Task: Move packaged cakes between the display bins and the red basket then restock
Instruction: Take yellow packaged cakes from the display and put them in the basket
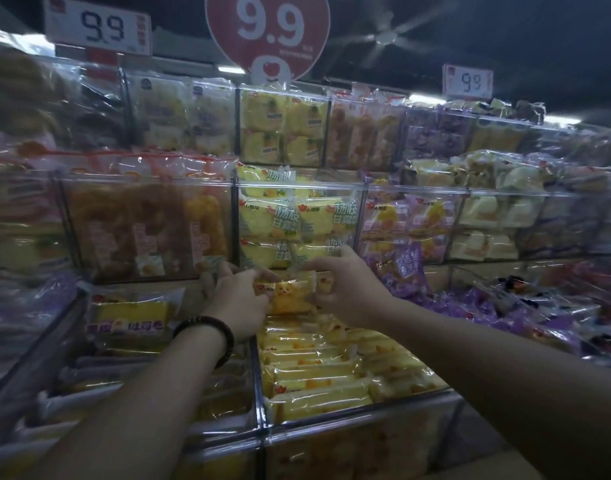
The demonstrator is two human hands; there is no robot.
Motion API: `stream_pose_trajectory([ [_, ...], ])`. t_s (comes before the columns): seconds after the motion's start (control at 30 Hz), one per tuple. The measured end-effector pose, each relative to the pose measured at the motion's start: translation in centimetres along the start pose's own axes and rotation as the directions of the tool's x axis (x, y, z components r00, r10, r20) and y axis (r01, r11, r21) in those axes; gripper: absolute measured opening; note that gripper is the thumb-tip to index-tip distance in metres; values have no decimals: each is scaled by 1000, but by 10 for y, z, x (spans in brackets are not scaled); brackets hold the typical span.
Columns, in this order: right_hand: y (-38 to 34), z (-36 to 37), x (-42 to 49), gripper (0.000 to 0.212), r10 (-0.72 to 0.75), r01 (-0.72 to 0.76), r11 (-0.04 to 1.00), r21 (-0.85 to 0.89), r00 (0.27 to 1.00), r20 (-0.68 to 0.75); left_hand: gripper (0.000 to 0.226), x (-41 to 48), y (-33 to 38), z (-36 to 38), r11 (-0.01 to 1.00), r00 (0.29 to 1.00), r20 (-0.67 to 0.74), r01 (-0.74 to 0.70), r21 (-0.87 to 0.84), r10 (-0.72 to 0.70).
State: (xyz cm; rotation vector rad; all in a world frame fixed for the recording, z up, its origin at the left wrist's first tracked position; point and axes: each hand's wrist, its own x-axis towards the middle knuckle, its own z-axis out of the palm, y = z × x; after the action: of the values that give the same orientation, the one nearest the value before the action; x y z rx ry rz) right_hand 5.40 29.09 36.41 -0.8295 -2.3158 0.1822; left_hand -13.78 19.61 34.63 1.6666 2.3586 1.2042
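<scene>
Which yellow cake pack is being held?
The pack at the far end of the bin, between left hand and right hand; the others lie in rows.

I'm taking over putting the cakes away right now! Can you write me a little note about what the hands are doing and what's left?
Left hand: fingers grip one end of a yellow cake pack.
Right hand: fingers grip the other end.
The pack is held over the far end of the lower clear bin, which holds rows of similar packs.
Done: that bin looks nearly full.
Left: probably set this pack into the row. The red basket is not in view, so I cannot tell how many remain.
</scene>
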Motion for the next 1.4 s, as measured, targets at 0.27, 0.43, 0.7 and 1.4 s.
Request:
stream_pose_trajectory([
  [0.27, -8, -69, -83, 18, -23, 23, 999, -30, 1000, -5, 36, -27, 32, -19, 899, 964, -140, -151, 412, 226],
  [0.43, -34, -83, -152, 11, -80, 77, 995, 71, 996, 37, 16, -98, 78, -31, 899, 912, -51, -391, 198, 408],
  [0.7, -51, -38, -258, 13, -90, 50, 965, 257, 985, 144, 21, -273, 59, -18, 965, 882, 408, -161, -209, 236],
  [1.4, 68, 214, -457, 39, 516, -541, 791, -285, 341, 786, 34, -354, -122, 139, 944, 389, 868, 16, 330, -310],
])
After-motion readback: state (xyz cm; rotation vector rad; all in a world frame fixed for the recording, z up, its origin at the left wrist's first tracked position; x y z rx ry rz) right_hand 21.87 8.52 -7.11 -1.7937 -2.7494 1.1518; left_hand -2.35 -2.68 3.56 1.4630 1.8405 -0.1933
